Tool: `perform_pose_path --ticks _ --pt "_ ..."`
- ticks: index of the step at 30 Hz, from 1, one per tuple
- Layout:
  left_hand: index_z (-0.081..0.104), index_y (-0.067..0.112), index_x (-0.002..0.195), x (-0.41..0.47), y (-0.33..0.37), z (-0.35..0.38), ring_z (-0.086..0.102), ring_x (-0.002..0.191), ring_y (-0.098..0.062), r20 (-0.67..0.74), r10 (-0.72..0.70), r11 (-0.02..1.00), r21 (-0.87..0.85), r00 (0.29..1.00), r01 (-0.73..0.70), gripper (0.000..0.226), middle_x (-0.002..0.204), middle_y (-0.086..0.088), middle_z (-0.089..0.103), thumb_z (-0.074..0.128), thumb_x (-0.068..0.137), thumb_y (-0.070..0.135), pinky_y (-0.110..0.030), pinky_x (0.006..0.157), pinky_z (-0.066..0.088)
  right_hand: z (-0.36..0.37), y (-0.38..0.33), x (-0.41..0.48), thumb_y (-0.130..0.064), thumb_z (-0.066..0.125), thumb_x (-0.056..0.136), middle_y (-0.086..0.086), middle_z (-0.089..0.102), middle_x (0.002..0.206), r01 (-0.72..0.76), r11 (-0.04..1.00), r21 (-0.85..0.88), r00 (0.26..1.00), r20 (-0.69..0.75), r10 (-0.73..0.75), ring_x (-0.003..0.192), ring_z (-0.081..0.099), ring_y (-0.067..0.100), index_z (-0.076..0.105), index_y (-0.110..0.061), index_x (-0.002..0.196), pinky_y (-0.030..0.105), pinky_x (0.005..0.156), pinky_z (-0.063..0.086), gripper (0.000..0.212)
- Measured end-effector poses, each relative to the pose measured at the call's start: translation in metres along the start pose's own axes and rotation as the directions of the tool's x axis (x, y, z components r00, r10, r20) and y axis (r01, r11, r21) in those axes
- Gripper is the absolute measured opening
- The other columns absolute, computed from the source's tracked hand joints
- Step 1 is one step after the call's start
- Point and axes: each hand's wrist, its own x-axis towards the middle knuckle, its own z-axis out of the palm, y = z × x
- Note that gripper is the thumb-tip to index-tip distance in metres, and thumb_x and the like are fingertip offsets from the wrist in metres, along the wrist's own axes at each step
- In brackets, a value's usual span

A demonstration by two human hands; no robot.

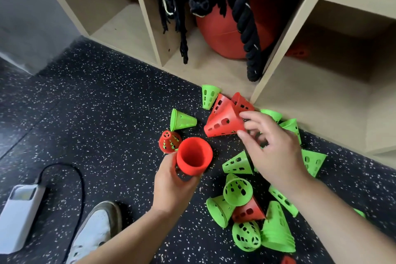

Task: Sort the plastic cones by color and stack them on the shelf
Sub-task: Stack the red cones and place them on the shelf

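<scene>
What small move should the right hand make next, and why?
Probably lift the lying red cone, which the right hand pinches at its narrow end, and nest it with the held red cone in the left hand: same color.

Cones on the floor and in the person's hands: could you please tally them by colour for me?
Red cones: 7, one cut off by the lower edge.
Green cones: 12, with the nested stack counted as 1.
Total: 19 in view; nested or hidden ones may add more.
</scene>
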Motion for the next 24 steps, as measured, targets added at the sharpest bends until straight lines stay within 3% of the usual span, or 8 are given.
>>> perform_pose_path --ticks 5,8,11,13,15,18,21,24 --pt "0.063 0.032 0.109 0.001 0.008 0.008 0.068 0.089 -0.006 -0.007 0.0 0.998 -0.069 1.0 -0.001 0.05 0.098 0.012 0.07 0.088 0.065 0.028 -0.038 0.078 0.058 0.002 -0.021 -0.005 -0.013 0.072 0.09 0.003 0.072 0.105 0.344 0.93 0.13 0.897 0.248 -0.367 0.095 0.065 0.014 0.073 -0.004 0.112 0.025 0.087 0.055 0.024" --pt "0.063 0.03 0.111 0.002 0.008 0.009 0.067 0.09 -0.008 -0.006 0.017 0.998 -0.064 1.0 -0.017 0.05 0.099 0.012 0.07 0.086 0.066 0.033 -0.039 0.078 0.057 0.008 -0.018 0.002 -0.023 0.067 0.091 0.0 0.068 0.112 0.198 0.948 0.25 0.931 0.254 -0.261 0.095 0.062 0.003 0.074 -0.009 0.109 0.019 0.07 0.055 0.024" --pt "0.064 0.028 0.111 0.001 0.004 0.005 0.065 0.092 -0.006 -0.014 0.001 0.999 -0.046 1.0 -0.002 0.05 0.101 0.014 0.068 0.089 0.067 0.026 -0.037 0.081 0.056 0.029 0.01 0.026 -0.013 0.06 0.093 -0.004 0.066 0.119 0.16 0.987 -0.008 0.965 0.21 -0.155 0.097 0.059 0.005 0.071 -0.014 0.113 0.03 0.079 0.055 0.023" --pt "0.064 0.028 0.11 0.0 0.0 0.002 0.065 0.092 -0.005 -0.017 -0.005 1.0 -0.028 1.0 0.004 0.05 0.1 0.015 0.068 0.09 0.067 0.026 -0.037 0.08 0.056 0.055 0.035 0.043 -0.002 0.053 0.093 -0.003 0.052 0.144 0.228 0.943 -0.242 0.888 0.45 -0.099 0.118 0.055 0.019 0.058 -0.019 0.135 0.042 0.094 0.052 0.045" --pt "0.064 0.029 0.108 -0.001 -0.002 -0.001 0.065 0.09 -0.003 -0.02 -0.013 1.0 -0.023 1.0 0.013 0.049 0.099 0.016 0.068 0.091 0.067 0.028 -0.035 0.079 0.056 0.077 0.051 0.052 0.008 0.05 0.089 0.0 0.031 0.16 0.399 0.848 -0.35 0.717 0.695 -0.051 0.128 0.046 0.027 0.042 -0.021 0.147 0.045 0.09 0.053 0.065" --pt "0.063 0.031 0.108 0.003 -0.007 -0.003 0.067 0.09 -0.003 -0.025 -0.028 1.0 -0.006 0.999 0.027 0.049 0.098 0.016 0.068 0.091 0.067 0.031 -0.035 0.078 0.057 0.092 0.057 0.048 0.013 0.052 0.082 0.011 0.043 0.148 0.569 0.74 -0.359 0.604 0.793 -0.08 0.12 0.046 0.032 0.055 -0.01 0.13 0.042 0.077 0.051 0.053" --pt "0.063 0.031 0.109 0.008 -0.009 0.001 0.067 0.09 -0.006 -0.02 -0.038 0.999 -0.015 0.999 0.038 0.05 0.099 0.015 0.068 0.091 0.068 0.032 -0.037 0.079 0.057 0.089 0.065 0.036 0.01 0.062 0.08 0.008 0.06 0.096 0.51 0.773 -0.377 0.742 0.647 -0.175 0.091 0.052 0.028 0.064 -0.006 0.091 0.036 0.055 0.045 0.019" --pt "0.064 0.027 0.111 0.013 -0.009 0.009 0.066 0.092 -0.007 -0.013 -0.034 0.999 -0.012 0.999 0.034 0.05 0.101 0.014 0.068 0.09 0.068 0.03 -0.035 0.08 0.057 0.067 0.062 0.027 0.001 0.065 0.089 0.005 0.064 0.092 0.303 0.908 -0.288 0.921 0.333 -0.201 0.087 0.056 0.026 0.071 -0.006 0.094 0.039 0.064 0.054 0.01"
